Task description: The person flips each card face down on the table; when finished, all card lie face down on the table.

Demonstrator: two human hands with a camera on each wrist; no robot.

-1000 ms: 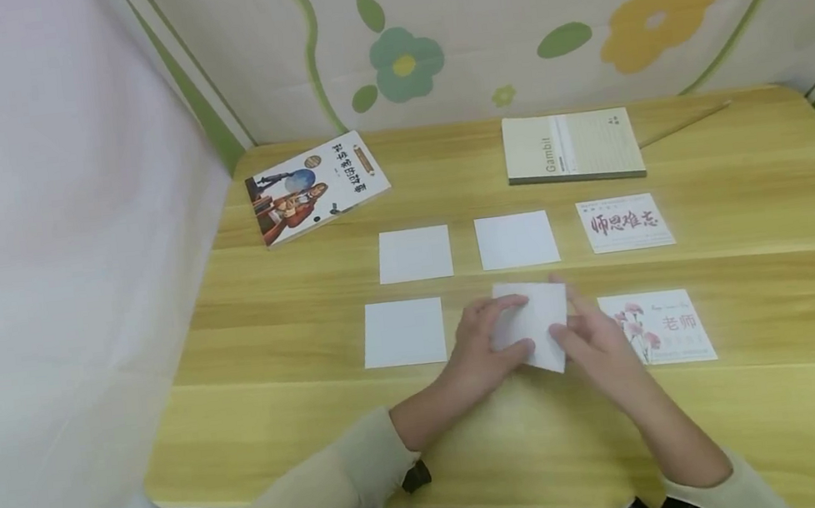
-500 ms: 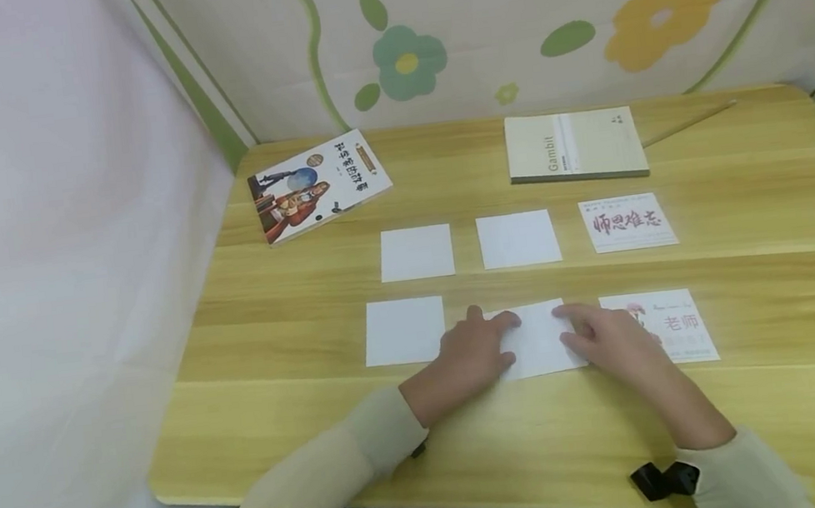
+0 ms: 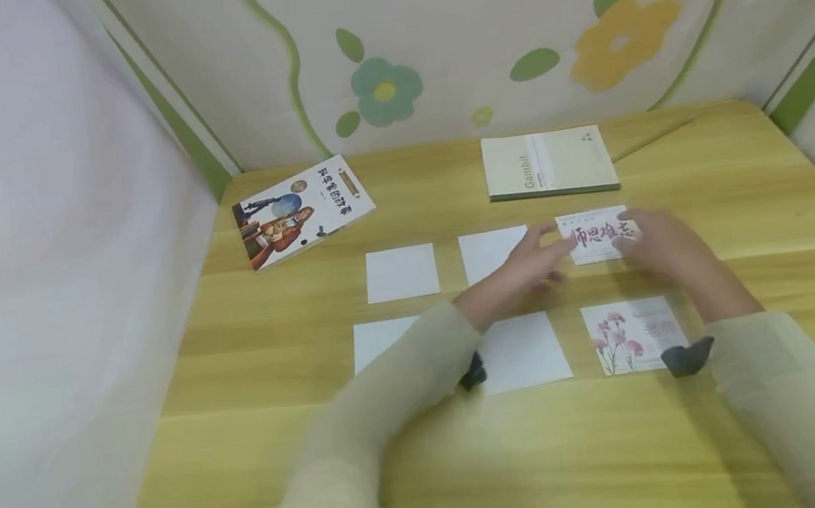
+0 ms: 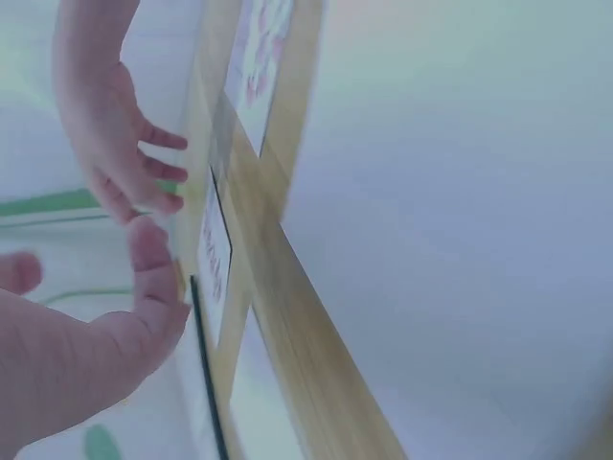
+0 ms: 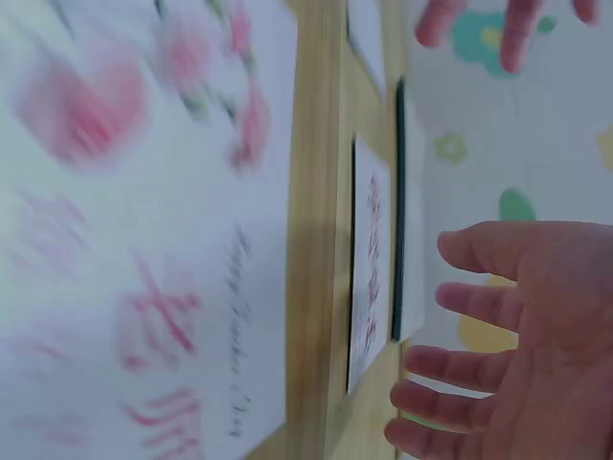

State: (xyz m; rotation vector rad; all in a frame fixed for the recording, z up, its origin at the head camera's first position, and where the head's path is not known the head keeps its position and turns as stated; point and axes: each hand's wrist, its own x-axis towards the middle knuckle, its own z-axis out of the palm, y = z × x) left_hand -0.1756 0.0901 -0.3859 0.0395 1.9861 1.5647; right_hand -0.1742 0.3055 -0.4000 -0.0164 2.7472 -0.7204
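A white card with red brush-style characters (image 3: 596,234) lies at the back right of two rows of cards. My left hand (image 3: 517,269) is at its left edge, fingers spread and holding nothing. From the right my right hand (image 3: 666,243) overlaps its right end in the head view. The right wrist view shows that hand (image 5: 522,335) raised above the card, its fingers apart and nothing in them. Nearer me lies a card with pink flowers (image 3: 617,341). Left of it is a blank white card (image 3: 525,355), partly under my left sleeve.
More blank cards (image 3: 400,273) lie to the left, one half covered by my left forearm. An illustrated book (image 3: 304,211) is at the back left. At the back right are a thick notebook (image 3: 548,162) and a thin stick (image 3: 654,139). A flowered cloth (image 3: 427,25) hangs behind the table.
Both hands have left the blank card in the near row, which was tilted up and then laid flat. They have moved up and right to the red-lettered card. The head view has shifted.
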